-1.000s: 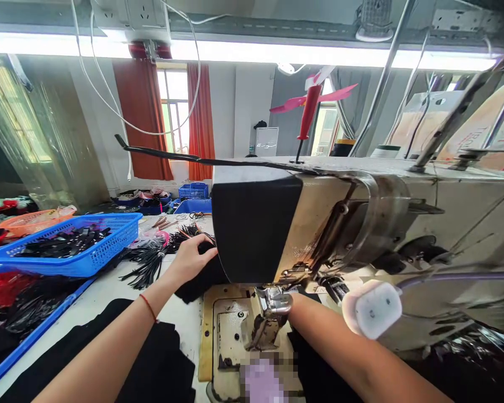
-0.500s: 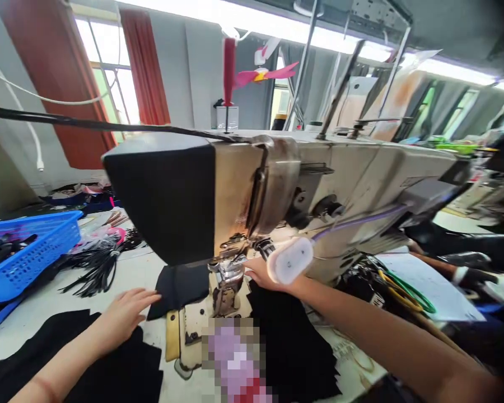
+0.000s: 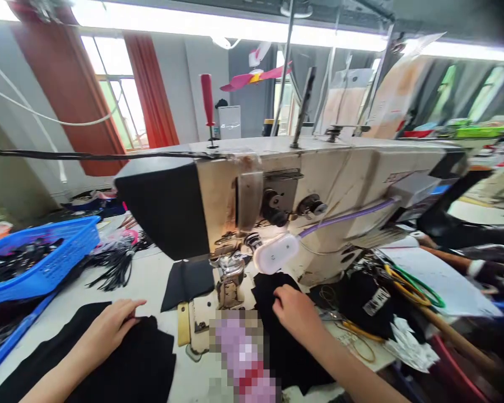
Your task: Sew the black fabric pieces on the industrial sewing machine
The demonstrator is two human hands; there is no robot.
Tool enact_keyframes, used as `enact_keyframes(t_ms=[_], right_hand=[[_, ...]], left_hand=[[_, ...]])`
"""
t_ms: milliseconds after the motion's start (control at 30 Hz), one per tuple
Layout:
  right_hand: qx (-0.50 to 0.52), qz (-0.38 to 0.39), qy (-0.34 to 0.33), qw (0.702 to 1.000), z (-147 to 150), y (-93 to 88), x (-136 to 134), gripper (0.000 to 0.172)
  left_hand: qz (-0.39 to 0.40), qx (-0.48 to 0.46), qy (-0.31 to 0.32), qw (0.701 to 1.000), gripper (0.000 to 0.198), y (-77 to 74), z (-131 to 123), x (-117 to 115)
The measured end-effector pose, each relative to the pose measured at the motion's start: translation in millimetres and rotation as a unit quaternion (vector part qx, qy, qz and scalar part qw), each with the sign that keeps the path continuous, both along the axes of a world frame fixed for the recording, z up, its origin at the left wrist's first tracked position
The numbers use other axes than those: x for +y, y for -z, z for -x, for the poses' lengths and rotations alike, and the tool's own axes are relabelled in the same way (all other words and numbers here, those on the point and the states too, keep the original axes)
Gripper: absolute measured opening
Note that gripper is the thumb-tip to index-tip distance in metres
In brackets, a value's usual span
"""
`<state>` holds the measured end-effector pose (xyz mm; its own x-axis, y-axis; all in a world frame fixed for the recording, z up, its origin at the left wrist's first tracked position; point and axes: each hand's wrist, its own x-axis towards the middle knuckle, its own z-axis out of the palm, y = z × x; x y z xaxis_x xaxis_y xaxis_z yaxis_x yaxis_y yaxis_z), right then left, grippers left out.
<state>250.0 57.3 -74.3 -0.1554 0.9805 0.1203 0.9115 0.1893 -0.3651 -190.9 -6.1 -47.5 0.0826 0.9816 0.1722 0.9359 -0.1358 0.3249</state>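
My left hand (image 3: 111, 324) rests over a stack of black fabric pieces (image 3: 147, 364) left of the sewing machine (image 3: 340, 184). Its index finger is stretched out, apart from the thumb. My right hand (image 3: 296, 310) lies on black fabric pieces (image 3: 273, 280) right of the needle area, fingers curled in against the cloth; their tips are partly hidden. Between the hands sits the presser foot area (image 3: 230, 274), lit by a small white lamp (image 3: 277, 254). A folded dark piece (image 3: 189, 282) lies flat beside it, touched by neither hand.
A blue basket (image 3: 75, 246) of small black parts stands at left, with a bundle of black strips (image 3: 120, 266) nearby. To the right are scissors (image 3: 330, 314), a black labelled cloth (image 3: 369, 302), crumpled white paper (image 3: 411, 344) and green and yellow loops (image 3: 415, 285). Another person's arm shows at far right.
My left hand has left the dark piece by the presser foot and moved back over the left stack. My right hand has come from behind the lamp down onto the right-hand black pieces.
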Motion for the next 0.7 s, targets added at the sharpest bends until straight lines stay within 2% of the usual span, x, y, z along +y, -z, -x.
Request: enact_keyframes(t_ms=[133,233,333,400,433,500,600,633,700], right_hand=[[0.070,0.031,0.016,0.997,-27,-7.8,17,0.034],[0.127,0.032,0.013,0.991,-37,-10.2,19,0.027],[0.183,0.009,0.026,0.983,-36,-13.2,16,0.025],[0.215,-0.029,0.049,0.975,-33,-18.8,12,0.033],[0.228,-0.053,0.059,0.970,-32,-23.2,9,0.038],[0.245,-0.097,0.064,0.962,-28,-35.5,-3,0.041],[0.279,-0.118,0.019,0.953,-10,-59.1,-29,0.032],[0.308,-0.108,-0.007,0.945,0,-66.8,-38,0.029],[0.381,-0.023,-0.067,0.922,26,-79.3,-55,0.027]], left_hand=[[-0.026,-0.033,-0.035,0.999,0.031,-26.0,-2,-14],[-0.069,-0.058,-0.073,0.993,0.032,-44.9,-7,-24],[-0.124,-0.067,-0.090,0.986,0.031,-66.4,-32,-32],[-0.175,-0.055,-0.070,0.980,0.025,-81.7,-59,-35],[-0.190,-0.044,-0.025,0.980,0.018,-88.8,-73,-35],[-0.152,-0.027,0.037,0.987,0.017,-99.9,-101,-32],[-0.071,-0.087,0.045,0.993,0.028,-107.4,-133,-23],[-0.050,-0.125,0.041,0.990,0.031,-108.0,-142,-19],[-0.019,-0.196,0.048,0.979,0.038,-107.6,-155,-15]])
